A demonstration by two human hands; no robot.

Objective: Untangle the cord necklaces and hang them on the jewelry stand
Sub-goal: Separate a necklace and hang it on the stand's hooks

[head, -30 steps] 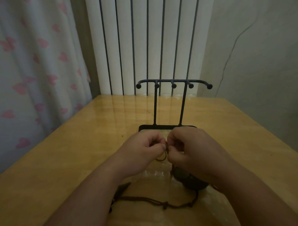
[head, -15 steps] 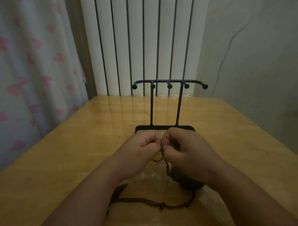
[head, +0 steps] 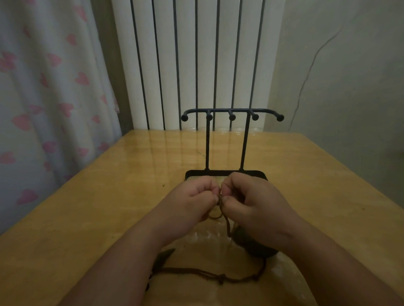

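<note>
Curtain (head: 34, 101) down the far left, pale with pink hearts. Beside it, white ribbed radiator (head: 193, 50) against the back wall, behind the far edge of a glossy wooden table (head: 84, 214).

Left forearm in from the lower left. Left hand (head: 193, 199) over the middle of the table, fingers curled in, thumb and forefinger pinching a thin brown cord (head: 227, 223). Below that forearm, flat on the wood and partly hidden by the arm, a dark pointed pendant (head: 164, 257). Running rightward from it, a slack cord (head: 196, 270) lying on the table, with a small knot (head: 221, 278) midway. Cannot tell whether this is the same necklace as the pinched one.

Just beyond the knuckles, upright on the table, a black jewelry stand (head: 231, 111): flat base partly hidden by the hands, two thin posts, a crossbar with five ball-tipped pegs. Cords all down at table level, none yet on the pegs.

Right hand (head: 255, 203) fingertip to fingertip with the left, fingers likewise curled, thumb and fingertips pinching the same brown cord. Below the pinch, a small loop of cord. From the pinch down, the cord drops to a dark round pendant (head: 254, 247) on the table, tucked under the right wrist.

Far right, plain wall with a thin cable (head: 308, 76) running up it.
</note>
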